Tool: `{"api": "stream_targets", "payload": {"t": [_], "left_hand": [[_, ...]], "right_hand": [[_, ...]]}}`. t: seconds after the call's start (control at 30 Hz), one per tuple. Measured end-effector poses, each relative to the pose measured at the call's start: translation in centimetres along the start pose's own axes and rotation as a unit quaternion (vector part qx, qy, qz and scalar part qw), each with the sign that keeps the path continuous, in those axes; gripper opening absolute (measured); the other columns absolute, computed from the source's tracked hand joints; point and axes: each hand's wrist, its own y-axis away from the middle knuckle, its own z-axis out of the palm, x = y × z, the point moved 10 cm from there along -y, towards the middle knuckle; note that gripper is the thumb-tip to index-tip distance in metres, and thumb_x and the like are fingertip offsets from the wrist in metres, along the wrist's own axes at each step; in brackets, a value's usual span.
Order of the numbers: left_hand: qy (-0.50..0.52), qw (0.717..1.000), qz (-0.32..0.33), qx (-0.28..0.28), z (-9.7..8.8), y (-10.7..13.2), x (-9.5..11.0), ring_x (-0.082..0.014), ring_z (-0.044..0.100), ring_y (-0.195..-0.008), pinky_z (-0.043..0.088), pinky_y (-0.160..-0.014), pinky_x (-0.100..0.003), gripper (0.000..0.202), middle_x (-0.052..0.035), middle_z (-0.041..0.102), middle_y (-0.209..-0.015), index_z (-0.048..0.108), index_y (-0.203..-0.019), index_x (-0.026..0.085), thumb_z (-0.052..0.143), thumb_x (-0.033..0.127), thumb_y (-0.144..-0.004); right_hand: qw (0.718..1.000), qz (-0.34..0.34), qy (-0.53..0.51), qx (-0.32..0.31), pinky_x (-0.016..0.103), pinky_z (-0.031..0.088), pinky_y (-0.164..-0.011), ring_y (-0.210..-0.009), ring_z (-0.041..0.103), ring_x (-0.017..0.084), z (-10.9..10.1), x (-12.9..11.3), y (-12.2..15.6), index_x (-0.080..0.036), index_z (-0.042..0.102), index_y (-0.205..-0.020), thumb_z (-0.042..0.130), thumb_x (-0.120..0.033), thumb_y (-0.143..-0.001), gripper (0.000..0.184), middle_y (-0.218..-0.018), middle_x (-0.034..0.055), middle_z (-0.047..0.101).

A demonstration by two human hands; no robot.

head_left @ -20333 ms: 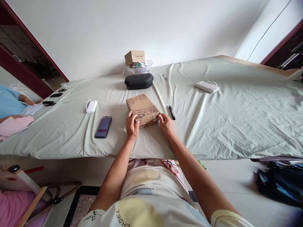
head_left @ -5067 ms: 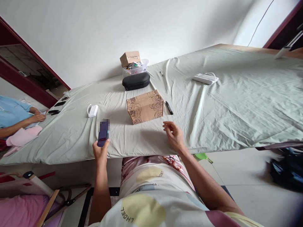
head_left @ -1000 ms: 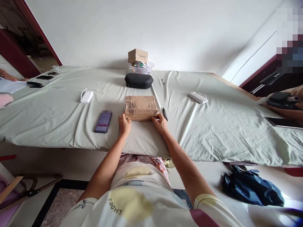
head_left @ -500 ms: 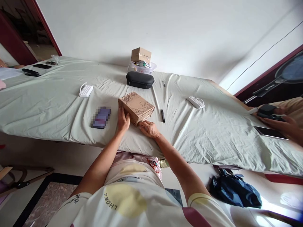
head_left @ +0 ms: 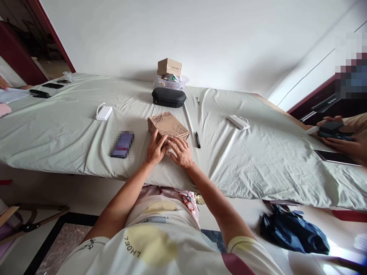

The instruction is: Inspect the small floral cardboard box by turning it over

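Note:
A brown cardboard box (head_left: 169, 124) with dark scribbled lines on its top lies on the cloth-covered table in front of me. My left hand (head_left: 156, 150) rests against its near left side, fingers spread. At the near right edge lies my right hand (head_left: 181, 152), its fingers stretched over the top rim. Both hands touch the box without wrapping round it, and they hide most of its near face. Right of the box is a black marker (head_left: 197, 140). To the left lies a phone (head_left: 122, 144) with a blurred-out screen.
Behind the box sits a black zip case (head_left: 169, 97), then a clear plastic basket (head_left: 185, 82) with a small carton (head_left: 169, 67) on it. White power banks lie left (head_left: 104, 113) and right (head_left: 238, 122). Another person's hands (head_left: 341, 143) hold a dark object at far right.
My hands have shifted from the box's left side and front corner onto its near top edge, fingers now spread. The box has turned slightly and sits a little further right.

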Motion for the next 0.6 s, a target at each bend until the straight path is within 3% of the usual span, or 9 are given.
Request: {"api": "stream_targets", "payload": {"t": [0.07,0.17,0.27,0.37,0.47,0.53,0.6], "left_hand": [[0.004,1.0,-0.001,0.002,0.0,0.0,0.0,-0.034,0.039,-0.163,0.043,-0.128,-0.05,0.051,-0.0178,0.032,-0.177,0.062,-0.15,0.022,0.05,0.052,-0.109],[0.018,1.0,-0.014,0.014,0.0,0.0,-0.4,-0.0317,0.042,-0.161,0.042,-0.129,-0.049,0.049,-0.0175,0.038,-0.175,0.064,-0.146,0.022,0.048,0.05,-0.11],[0.04,0.998,-0.046,0.028,-0.2,0.0,-1.5,-0.029,0.046,-0.158,0.041,-0.131,-0.048,0.047,-0.0159,0.044,-0.171,0.065,-0.144,0.023,0.044,0.049,-0.111],[0.064,0.995,-0.075,0.032,-0.3,0.0,-2.6,-0.0272,0.05,-0.155,0.041,-0.131,-0.046,0.046,-0.0141,0.052,-0.165,0.065,-0.143,0.025,0.043,0.05,-0.111],[0.088,0.991,-0.091,0.042,-0.8,-0.1,-3.4,-0.0271,0.055,-0.15,0.043,-0.13,-0.046,0.049,-0.0155,0.06,-0.156,0.063,-0.145,0.023,0.043,0.051,-0.111],[0.105,0.989,-0.097,0.047,-1.0,-0.2,-3.8,-0.027,0.058,-0.147,0.044,-0.129,-0.046,0.053,-0.0162,0.063,-0.153,0.059,-0.149,0.022,0.042,0.053,-0.111],[0.123,0.986,-0.107,0.043,-1.1,-0.2,-4.1,-0.0268,0.057,-0.148,0.042,-0.13,-0.046,0.056,-0.0161,0.063,-0.154,0.055,-0.154,0.021,0.04,0.055,-0.111]], "right_hand": [[1.0,-0.005,0.01,-0.029,0.051,0.042,-0.123,-0.15,0.051,0.032,0.8,-0.3,-0.2,-0.025,0.052,-0.161,0.052,-0.046,-0.109,0.056,-0.158,0.0135,0.061],[0.999,0.041,0.025,-0.023,0.05,0.039,-0.125,-0.151,0.051,0.03,0.8,1.3,-0.2,-0.025,0.054,-0.16,0.05,-0.04,-0.11,0.052,-0.158,0.0131,0.061],[0.989,0.144,0.032,0.029,0.055,0.04,-0.125,-0.151,0.05,0.032,-0.5,4.9,0.7,-0.028,0.06,-0.154,0.05,-0.036,-0.109,0.047,-0.159,0.0132,0.059],[0.96,0.267,-0.015,0.082,0.056,0.049,-0.116,-0.142,0.057,0.034,-1.5,9.1,2.6,-0.025,0.067,-0.143,0.049,-0.039,-0.107,0.043,-0.153,0.0178,0.06],[0.92,0.367,-0.132,0.037,0.044,0.061,-0.094,-0.103,0.073,0.027,0.3,11.7,4.2,-0.021,0.07,-0.131,0.047,-0.044,-0.105,0.042,-0.118,0.0154,0.075],[0.905,0.384,-0.182,-0.03,0.035,0.058,-0.081,-0.08,0.07,0.022,1.9,11.7,4.5,-0.022,0.073,-0.113,0.048,-0.043,-0.103,0.034,-0.091,0.0074,0.075],[0.908,0.366,-0.191,-0.069,0.03,0.053,-0.076,-0.072,0.066,0.019,2.4,10.9,4.2,-0.023,0.07,-0.094,0.049,-0.039,-0.101,0.028,-0.078,0.0035,0.072]]}}
